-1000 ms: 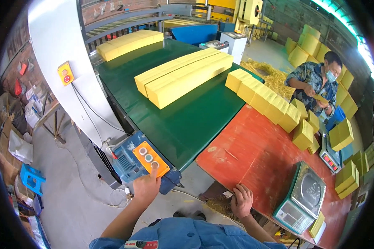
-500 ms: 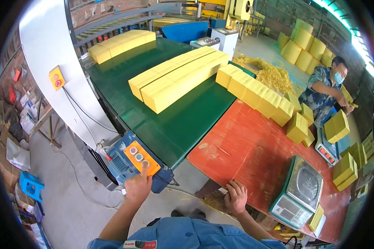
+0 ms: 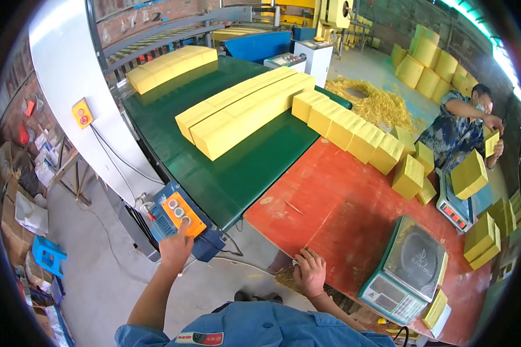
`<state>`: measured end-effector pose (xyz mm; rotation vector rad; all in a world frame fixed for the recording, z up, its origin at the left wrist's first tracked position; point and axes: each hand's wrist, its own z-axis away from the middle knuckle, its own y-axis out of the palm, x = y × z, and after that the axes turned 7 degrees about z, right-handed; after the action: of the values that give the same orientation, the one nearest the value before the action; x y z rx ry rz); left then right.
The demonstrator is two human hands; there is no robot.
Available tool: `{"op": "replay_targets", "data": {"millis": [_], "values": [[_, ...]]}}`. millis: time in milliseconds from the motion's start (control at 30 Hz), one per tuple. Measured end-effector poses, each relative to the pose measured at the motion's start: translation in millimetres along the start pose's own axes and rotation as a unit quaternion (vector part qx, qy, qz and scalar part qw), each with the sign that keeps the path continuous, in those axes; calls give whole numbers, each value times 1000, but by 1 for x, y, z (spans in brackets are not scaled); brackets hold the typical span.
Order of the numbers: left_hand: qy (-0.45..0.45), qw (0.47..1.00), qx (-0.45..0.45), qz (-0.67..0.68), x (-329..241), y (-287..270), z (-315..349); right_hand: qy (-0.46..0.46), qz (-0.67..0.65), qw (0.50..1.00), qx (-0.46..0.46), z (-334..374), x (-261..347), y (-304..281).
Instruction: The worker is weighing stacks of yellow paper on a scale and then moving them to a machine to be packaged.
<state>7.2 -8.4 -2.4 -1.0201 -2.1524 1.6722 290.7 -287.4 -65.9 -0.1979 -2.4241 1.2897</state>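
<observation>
My left hand (image 3: 176,248) reaches to an orange push-button panel (image 3: 192,223) on a blue-grey box. Its index finger is stretched onto the lowest of the round buttons; the other fingers are curled, holding nothing visible. At the near edge of the red tabletop (image 3: 283,231) rests my right hand (image 3: 311,273), fingers over the edge and loosely bent. A small whitish bit shows beside its thumb; whether the hand touches it I cannot tell. Beyond the panel, two long rows of yellow paper-like blocks (image 3: 237,124) lie side by side on a green conveyor belt (image 3: 231,179).
Another yellow row (image 3: 171,66) lies at the belt's far left. Yellow stacks (image 3: 344,127) line the tabletop's far edge. A scale (image 3: 408,269) stands near right, a second scale (image 3: 454,202) beyond. A masked person (image 3: 454,133) handles a yellow stack. A blue stool (image 3: 48,254) stands left.
The view has shifted, so panel and tabletop sit further left in it. My index finger stays on the lowest button and my right hand on the edge. The other person's arms have risen.
</observation>
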Motion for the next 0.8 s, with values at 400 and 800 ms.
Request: {"op": "replay_targets", "data": {"millis": [400,800], "values": [[-100,989,-66,81,-52,-8,17,-29,-60,998,15,0,-9,-9],[120,958,-37,257,-148,27,-77,70,-195,978,12,-5,-26,-21]]}}
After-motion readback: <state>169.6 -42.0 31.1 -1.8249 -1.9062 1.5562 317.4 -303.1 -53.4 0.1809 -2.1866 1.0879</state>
